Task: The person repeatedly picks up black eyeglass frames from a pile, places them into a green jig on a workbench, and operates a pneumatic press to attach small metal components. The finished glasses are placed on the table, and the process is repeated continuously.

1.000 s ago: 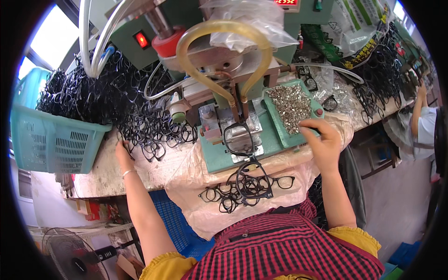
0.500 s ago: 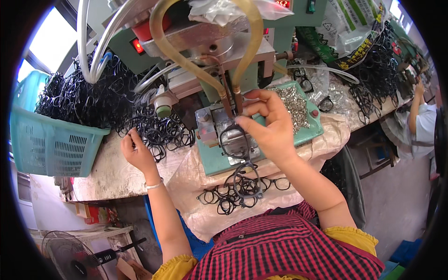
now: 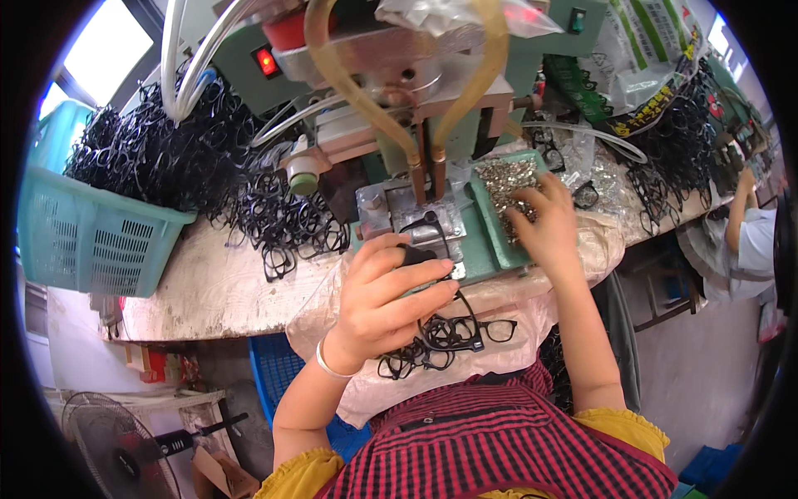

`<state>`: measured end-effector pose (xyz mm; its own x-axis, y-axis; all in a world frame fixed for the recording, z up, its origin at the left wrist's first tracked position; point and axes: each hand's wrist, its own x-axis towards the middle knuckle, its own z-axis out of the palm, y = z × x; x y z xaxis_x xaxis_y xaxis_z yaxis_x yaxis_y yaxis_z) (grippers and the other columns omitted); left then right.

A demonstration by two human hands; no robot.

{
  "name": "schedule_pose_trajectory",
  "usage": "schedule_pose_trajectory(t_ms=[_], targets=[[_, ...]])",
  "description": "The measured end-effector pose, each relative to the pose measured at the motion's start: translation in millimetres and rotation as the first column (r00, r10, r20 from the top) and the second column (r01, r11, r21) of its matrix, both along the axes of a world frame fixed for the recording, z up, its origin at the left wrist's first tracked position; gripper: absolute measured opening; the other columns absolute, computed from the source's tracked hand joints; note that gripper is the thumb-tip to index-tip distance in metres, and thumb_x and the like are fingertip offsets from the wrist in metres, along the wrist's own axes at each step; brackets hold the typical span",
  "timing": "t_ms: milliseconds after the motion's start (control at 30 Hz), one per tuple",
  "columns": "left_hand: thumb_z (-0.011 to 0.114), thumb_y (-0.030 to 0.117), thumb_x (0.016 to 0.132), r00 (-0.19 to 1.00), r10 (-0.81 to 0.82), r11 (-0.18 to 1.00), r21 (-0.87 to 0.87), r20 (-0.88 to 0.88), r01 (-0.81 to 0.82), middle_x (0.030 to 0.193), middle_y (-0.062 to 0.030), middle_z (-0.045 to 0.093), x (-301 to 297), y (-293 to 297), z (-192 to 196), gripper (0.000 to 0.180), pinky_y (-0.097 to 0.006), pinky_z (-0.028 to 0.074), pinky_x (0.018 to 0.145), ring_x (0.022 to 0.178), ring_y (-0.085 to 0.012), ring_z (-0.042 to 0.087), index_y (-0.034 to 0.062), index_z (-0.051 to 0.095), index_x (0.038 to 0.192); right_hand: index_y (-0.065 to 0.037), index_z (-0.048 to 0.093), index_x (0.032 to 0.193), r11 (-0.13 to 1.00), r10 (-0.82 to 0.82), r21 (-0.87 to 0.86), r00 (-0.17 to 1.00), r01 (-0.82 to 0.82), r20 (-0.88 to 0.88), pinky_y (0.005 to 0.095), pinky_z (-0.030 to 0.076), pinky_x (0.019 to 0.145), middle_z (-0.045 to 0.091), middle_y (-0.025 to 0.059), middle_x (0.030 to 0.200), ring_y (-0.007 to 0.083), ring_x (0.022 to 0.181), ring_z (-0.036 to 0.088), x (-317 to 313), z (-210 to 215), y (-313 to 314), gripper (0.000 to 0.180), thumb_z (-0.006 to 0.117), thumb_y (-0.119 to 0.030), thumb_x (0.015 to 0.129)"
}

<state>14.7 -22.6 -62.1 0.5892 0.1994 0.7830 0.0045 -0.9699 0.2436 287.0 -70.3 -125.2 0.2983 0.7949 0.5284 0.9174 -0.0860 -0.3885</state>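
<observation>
My left hand (image 3: 386, 295) grips a black eyeglass frame (image 3: 445, 241), held in front of the machine's small metal fixture. Just above that frame, two copper-coloured electrode tips (image 3: 429, 179) come down side by side on thick tan hoses. My right hand (image 3: 547, 226) is at the green tray (image 3: 489, 218) of small shiny metal parts (image 3: 503, 179). Its fingers are bent and apart, with the fingertips among the parts; no held part can be made out. Below my left hand, several black eyeglass frames (image 3: 449, 333) lie on the pale sheet covering my lap.
A heap of black frames (image 3: 287, 220) lies on the worn bench (image 3: 208, 283), left of the machine. A teal basket (image 3: 91, 241) of frames stands farther left. Plastic bags (image 3: 640, 50) and more frames are at the right. Another person's arm (image 3: 736, 212) shows at far right.
My left hand has come from the bench's left side to the eyeglass frame and now grips it. My right hand has left that frame and moved right to the tray. The view has shifted slightly.
</observation>
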Motion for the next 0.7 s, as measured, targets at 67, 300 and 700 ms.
schedule_pose_trajectory(t_ms=[67, 300, 700], targets=[[0.080, 0.009, 0.073, 1.000, -0.017, 1.000, -0.017, -0.001, 0.017, 0.105, -0.0056, 0.073, -0.6, 2.9, 2.2, 0.024, -0.046, 0.053, 0.084, 0.078, -0.0243, 0.054, 0.0098, 0.077, 0.096, -0.006, 0.074, 0.090, 0.999, 0.025, 0.045, 1.000, -0.024, -0.007, 0.0474, 0.042, 0.105, 0.061, 0.0225, 0.124, 0.0410, 0.126, 0.052, 16.6, -20.8, -5.0, 0.018, 0.077, -0.014, 0.074], [0.080, 0.009, 0.072, 0.996, 0.093, 0.995, -0.044, 0.003, -0.092, 0.108, -0.0066, 0.072, -2.7, -6.6, -2.3, 0.022, -0.047, 0.052, 0.088, 0.083, -0.0265, 0.057, 0.0102, 0.076, 0.095, -0.006, 0.069, 0.091, 0.973, 0.224, 0.042, 0.969, -0.229, 0.105, 0.0468, 0.045, 0.101, 0.061, 0.0182, 0.125, 0.0389, 0.125, 0.053, -0.1, -15.9, 14.9, 0.015, 0.074, -0.010, 0.077], [0.067, -0.004, 0.089, 0.561, 0.825, 0.485, -0.592, 0.067, -0.643, 0.103, -0.0097, 0.070, -132.0, 3.3, -23.5, 0.010, -0.028, 0.051, 0.087, 0.094, -0.0177, 0.066, -0.0040, 0.068, 0.099, 0.001, 0.071, 0.108, 0.941, 0.159, 0.295, 0.547, 0.169, -0.822, 0.0251, 0.049, 0.086, 0.072, 0.0048, 0.102, 0.0108, 0.093, 0.064, 9.7, -37.3, 8.5, 0.020, 0.065, -0.014, 0.097]])
